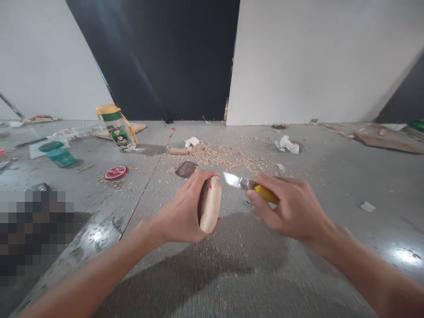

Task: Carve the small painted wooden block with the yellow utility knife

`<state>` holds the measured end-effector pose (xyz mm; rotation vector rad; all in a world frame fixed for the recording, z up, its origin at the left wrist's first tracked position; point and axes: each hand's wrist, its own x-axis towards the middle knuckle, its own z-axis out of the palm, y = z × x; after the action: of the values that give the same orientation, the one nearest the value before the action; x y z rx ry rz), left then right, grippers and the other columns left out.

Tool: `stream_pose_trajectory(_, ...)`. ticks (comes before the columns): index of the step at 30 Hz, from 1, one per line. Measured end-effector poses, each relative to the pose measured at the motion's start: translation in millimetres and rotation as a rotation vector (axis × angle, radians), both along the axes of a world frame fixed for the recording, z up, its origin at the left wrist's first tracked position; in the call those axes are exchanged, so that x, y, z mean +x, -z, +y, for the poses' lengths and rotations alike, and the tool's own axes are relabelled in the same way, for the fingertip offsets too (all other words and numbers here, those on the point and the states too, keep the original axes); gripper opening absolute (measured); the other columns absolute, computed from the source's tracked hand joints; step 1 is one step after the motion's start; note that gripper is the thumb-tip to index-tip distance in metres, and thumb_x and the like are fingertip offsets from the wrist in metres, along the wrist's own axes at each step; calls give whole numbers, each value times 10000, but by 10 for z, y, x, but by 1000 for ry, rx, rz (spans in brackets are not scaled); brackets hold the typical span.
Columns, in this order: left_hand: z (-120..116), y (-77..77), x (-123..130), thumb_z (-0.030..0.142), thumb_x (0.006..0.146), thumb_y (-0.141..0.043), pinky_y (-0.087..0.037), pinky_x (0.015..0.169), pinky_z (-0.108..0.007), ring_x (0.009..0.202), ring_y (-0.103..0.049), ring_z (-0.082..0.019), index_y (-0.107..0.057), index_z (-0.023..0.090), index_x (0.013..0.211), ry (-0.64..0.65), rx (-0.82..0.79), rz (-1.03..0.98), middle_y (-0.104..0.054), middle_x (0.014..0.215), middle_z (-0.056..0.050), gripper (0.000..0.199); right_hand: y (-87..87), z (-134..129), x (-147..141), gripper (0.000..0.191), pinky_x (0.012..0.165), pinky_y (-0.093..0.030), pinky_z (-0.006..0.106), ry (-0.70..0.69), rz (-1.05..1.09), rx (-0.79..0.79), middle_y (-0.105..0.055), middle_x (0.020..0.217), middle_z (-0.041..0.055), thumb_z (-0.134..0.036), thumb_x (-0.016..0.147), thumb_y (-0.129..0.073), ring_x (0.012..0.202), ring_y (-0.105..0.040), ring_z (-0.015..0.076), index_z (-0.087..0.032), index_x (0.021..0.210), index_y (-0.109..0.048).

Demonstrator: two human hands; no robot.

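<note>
In the head view, my left hand [188, 203] has the wooden block [211, 205] firmly, fingers and thumb curled round its far and near ends, out over the middle of the floor [314, 274]. It stands on edge, pale side turned right, and I'd say that's deliberate: the bare wood faces my other hand while my palm stays behind on the left. And on the right, there's my right hand [288, 203], closed round the yellow handle of a knife [265, 193], blade angled left at the block, near it but not touching; a grip well up the handle, probably for control over the tip. Beyond the block, wood shavings [225, 157] are scattered across the floor, with a small wood piece [179, 151] at their left edge and a flat brown piece [186, 169] on the near side. Look further left: the red lid [116, 172] lies flat, and the yellow-topped cup [117, 128] stands on the far side of it, likely set off there so neither arm knocks it. The teal container [60, 157] sits left again. Far right of the shavings, crumpled paper [287, 144], well apart from both hands and, as I judge it, simply out of the way.
</note>
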<state>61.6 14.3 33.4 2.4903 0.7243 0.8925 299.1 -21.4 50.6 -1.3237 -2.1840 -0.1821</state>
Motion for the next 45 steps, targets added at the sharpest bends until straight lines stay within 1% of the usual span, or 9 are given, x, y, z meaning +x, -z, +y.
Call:
stream_pose_trajectory(3,16,23,9,173,679,-667,-449,915,-449,1034,-500,-256,-298,224,1266,-8,4,-20,-460,1150,-108,695,-9,-146,-155,252,485,-277,252,-96,-6,-40,-544,577,-32,-381,922,-475,453,-441,101,-198,765,-551)
stream_pose_trajectory(7,25,49,25,161,667,-656,-457,889,-446,1009,-505,-256,-311,220,1263,-15,-3,-30,-462,1153,-113,691,15,-242,-273,288,492,-250,262,-132,-42,-95,-541,592,-27,-407,925,-467,466,-421,103,-196,744,-539)
stream_pose_trajectory(16,21,47,41,116,665,-620,-452,905,-450,1024,-513,-260,-341,199,1236,6,-43,-37,-490,1150,-119,641,76,-205,-260,304,496,-236,266,-125,-73,-91,-534,588,-29,-420,916,-463,474,-420,111,-193,732,-545)
stream_pose_trajectory(22,38,35,2,143,660,-661,-453,906,-460,1042,-512,-270,-335,213,1257,-12,1,-15,-483,1167,-119,683,106,-119,-207,288,475,-239,260,-124,-72,-27,-575,602,-23,-409,911,-467,458,-439,109,-191,759,-578)
stream_pose_trajectory(28,34,-6,-64,204,684,-692,-444,943,-466,1100,-494,-281,-310,237,1280,-20,37,11,-466,1217,-130,709,56,73,50,290,496,-294,255,75,-8,28,-605,605,-14,-398,943,-445,464,-482,108,-193,797,-589)
stream_pose_trajectory(32,35,9,-53,163,681,-662,-420,984,-473,1141,-482,-282,-307,228,1276,-16,36,-11,-460,1224,-128,696,34,-27,-43,252,486,-288,254,-38,-6,-1,-580,592,-31,-380,926,-461,450,-462,103,-200,786,-566)
stream_pose_trajectory(35,28,30,-27,142,663,-656,-433,960,-467,1101,-499,-275,-311,224,1280,-22,26,-17,-468,1194,-119,712,37,-151,-187,274,479,-264,260,-104,-36,-61,-561,593,-32,-402,920,-463,460,-448,109,-200,757,-547)
stream_pose_trajectory(39,26,42,-3,118,625,-653,-437,940,-475,1087,-498,-286,-320,224,1265,-19,17,-10,-473,1197,-121,729,46,-230,-268,286,483,-251,265,-120,-59,-94,-550,597,-37,-414,923,-462,451,-418,103,-198,755,-545)
stream_pose_trajectory(45,51,37,-7,94,639,-626,-432,951,-465,1094,-494,-281,-332,214,1258,-13,28,14,-492,1205,-121,695,55,-184,-225,278,474,-240,266,-104,-84,-9,-578,599,-28,-414,911,-479,451,-453,119,-201,760,-574)
